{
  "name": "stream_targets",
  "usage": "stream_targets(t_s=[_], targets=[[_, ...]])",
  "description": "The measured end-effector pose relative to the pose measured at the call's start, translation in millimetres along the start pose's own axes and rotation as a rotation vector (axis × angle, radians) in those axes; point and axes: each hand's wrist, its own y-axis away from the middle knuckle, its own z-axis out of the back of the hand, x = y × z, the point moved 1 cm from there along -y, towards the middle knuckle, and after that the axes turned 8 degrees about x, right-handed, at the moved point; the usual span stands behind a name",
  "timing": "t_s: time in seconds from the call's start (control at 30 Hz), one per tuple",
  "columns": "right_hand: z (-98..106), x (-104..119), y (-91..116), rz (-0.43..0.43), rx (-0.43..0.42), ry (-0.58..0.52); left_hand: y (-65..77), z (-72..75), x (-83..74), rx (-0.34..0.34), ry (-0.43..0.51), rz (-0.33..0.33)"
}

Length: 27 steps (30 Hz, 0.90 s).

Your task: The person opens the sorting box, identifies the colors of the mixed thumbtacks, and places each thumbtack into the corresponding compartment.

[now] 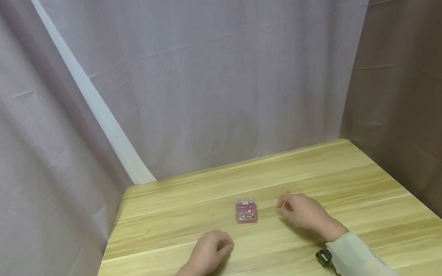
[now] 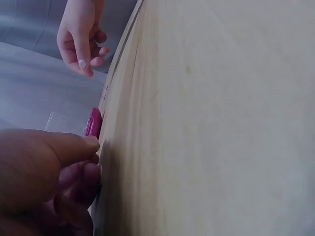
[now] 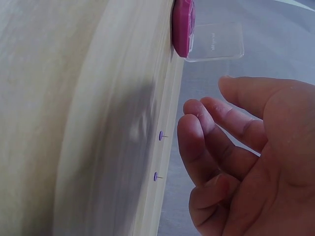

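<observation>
Pink box (image 1: 246, 212) at mid bench (image 1: 179, 205), clear lid (image 3: 215, 42) swung open, small coloured bits inside. Two purple pins (image 3: 161, 135) heads down on the wood just right of the box, points up, a little apart from each other. Right hand (image 1: 302, 211) just beside the pins, fingers (image 3: 197, 142) loosely bent, holding nothing, not touching them. Left hand (image 1: 210, 252) resting on the bench nearer the body, left of the box, fingers curled under, nothing gripped. Grey curtain (image 1: 213, 67) behind.
</observation>
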Motion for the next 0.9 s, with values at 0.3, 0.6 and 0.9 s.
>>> stream_targets(t_s=[0.3, 0.6, 0.9], targets=[[5.1, -3.1, 1.5, 0.004, -0.017, 0.039, -12.7, 6.3, -2.1, -0.079, 0.030, -0.029], [2.3, -4.3, 3.6, 0.018, -0.037, 0.053, -39.8, 8.4, -1.4, -0.069, 0.093, 0.004], [3.3, -3.3, 5.9, 0.006, -0.019, 0.042, -63.5, 5.6, -3.7, -0.063, 0.072, 0.004]])
